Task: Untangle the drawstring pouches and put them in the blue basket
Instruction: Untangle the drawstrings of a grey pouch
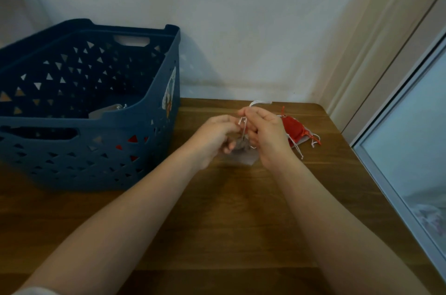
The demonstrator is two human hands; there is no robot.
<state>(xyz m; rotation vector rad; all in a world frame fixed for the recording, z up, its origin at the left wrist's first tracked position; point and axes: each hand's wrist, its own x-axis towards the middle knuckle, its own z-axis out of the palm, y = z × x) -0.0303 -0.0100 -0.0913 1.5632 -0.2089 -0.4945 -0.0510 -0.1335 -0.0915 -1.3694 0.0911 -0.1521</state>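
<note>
At the centre of the frame we see both hands raised close together over the wooden table (241,210). The left hand (213,136) has its fingers curled and pinches a white drawstring (243,123) near its top. The right hand (266,132), just beside it, also has curled fingers closed on the same string. A grey pouch (241,150) hangs blurred below and between the two hands, its lower corner close to the tabletop; we cannot tell whether it touches the wood.

Just right of the right hand, a red pouch (293,128) lies on the table on top of a paler one, with white and red cords trailing out toward the right. A short white cord end shows above the hands near the table's far edge.

In the left of the frame stands the blue basket (154,92), its walls pierced with triangular holes. Inside it we make out a light pouch on the floor of the basket, and something red shows through the holes in the near wall.

A pale wall (241,17) fills the upper frame, and a window frame (386,162) runs down the right edge.
</note>
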